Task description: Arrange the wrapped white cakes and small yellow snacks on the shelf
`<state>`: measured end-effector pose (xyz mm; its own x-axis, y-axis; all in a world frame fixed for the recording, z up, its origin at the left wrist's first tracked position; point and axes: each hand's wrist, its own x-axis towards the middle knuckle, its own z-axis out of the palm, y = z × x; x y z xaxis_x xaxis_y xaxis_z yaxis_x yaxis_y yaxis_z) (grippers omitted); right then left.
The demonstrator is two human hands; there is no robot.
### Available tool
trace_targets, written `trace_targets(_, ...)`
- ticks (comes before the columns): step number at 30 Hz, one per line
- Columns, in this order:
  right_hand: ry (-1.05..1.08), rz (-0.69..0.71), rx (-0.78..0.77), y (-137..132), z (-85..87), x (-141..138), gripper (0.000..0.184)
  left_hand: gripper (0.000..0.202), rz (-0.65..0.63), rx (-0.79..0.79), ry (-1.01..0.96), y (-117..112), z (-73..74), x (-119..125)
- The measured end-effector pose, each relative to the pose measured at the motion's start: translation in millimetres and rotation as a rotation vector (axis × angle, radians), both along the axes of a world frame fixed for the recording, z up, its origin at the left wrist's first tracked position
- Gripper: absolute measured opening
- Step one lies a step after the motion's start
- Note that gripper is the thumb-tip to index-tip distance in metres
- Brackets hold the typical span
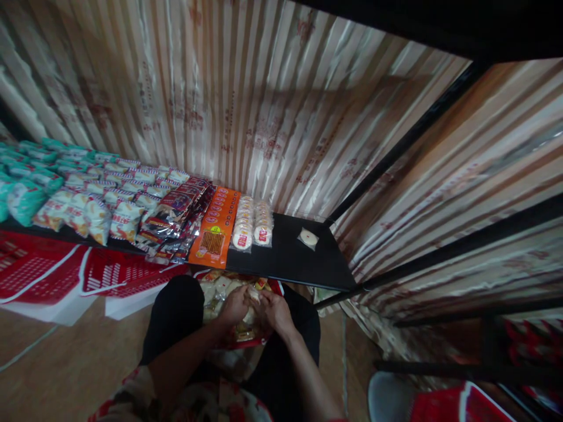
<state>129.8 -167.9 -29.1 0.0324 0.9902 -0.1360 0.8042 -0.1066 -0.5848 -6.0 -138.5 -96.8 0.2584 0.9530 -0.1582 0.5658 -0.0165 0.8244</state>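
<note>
Between my knees is a red basket [246, 343] filled with small snacks in clear wrappers. My left hand [236, 306] and my right hand [276, 312] come together over it, fingers closed around a small pale wrapped snack [254, 295], mostly covered by the fingers and blurred. On the black shelf [299, 261] just beyond, two rows of round white wrapped snacks [243, 225] stand beside a flat orange snack packet [215, 228]. A single round white wrapped snack [308, 237] lies apart near the shelf's right end.
Left along the shelf lie dark shiny packets [180, 208], white snack bags [125, 220] and green bags [26, 199]. Red baskets [109, 272] stand below. Black metal bars [409, 126] and a striped sheet [264, 88] enclose the back and right. Another red basket [444, 404] is at lower right.
</note>
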Motion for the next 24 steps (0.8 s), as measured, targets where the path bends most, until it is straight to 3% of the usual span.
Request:
trace_targets(6, 0.178, 0.053, 0.015, 16, 0.1, 12, 0.030, 0.028, 0.013, -0.040, -0.018, 1, 12.4, -7)
trace_targets(12, 0.328, 0.037, 0.007, 34, 2.0, 17, 0.029, 0.015, 0.019, -0.054, -0.123, 3, 12.5, -11)
trace_targets(16, 0.476, -0.085, 0.036, 42, 2.2, 15, 0.033, 0.009, 0.045, -0.064, -0.238, 5, 15.7, -11)
trace_targets(20, 0.727, -0.249, 0.040, 44, 6.1, 7, 0.048, 0.004, 0.083, -0.034, -0.305, 8, 22.3, -12)
trace_targets(24, 0.922, -0.297, 0.057, 41, 12.3, -1, 0.051, 0.006, 0.127, 0.019, -0.292, 13, 24.5, -10)
